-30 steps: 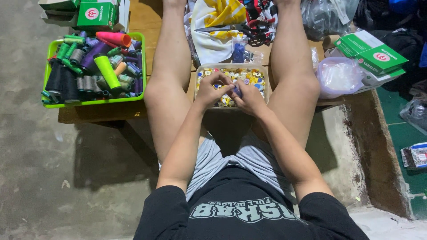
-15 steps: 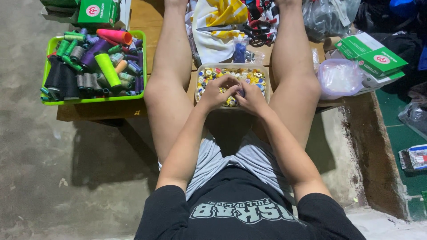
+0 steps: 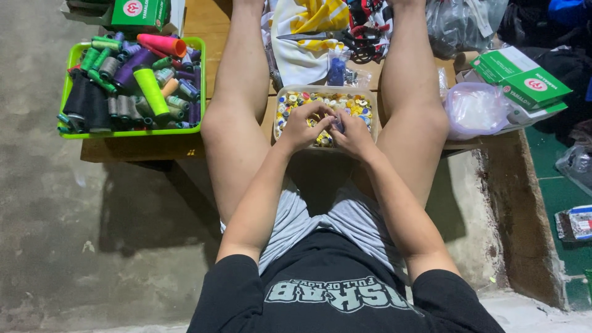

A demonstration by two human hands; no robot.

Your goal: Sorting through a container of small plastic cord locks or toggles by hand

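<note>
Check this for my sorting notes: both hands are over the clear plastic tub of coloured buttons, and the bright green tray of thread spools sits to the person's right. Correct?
Not quite. In the head view the bright green tray of thread spools sits to the person's left. The left hand and right hand are indeed over the clear plastic tub of coloured buttons.

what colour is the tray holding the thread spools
Bright green tray, seen in the head view, left of the person's legs.
</note>
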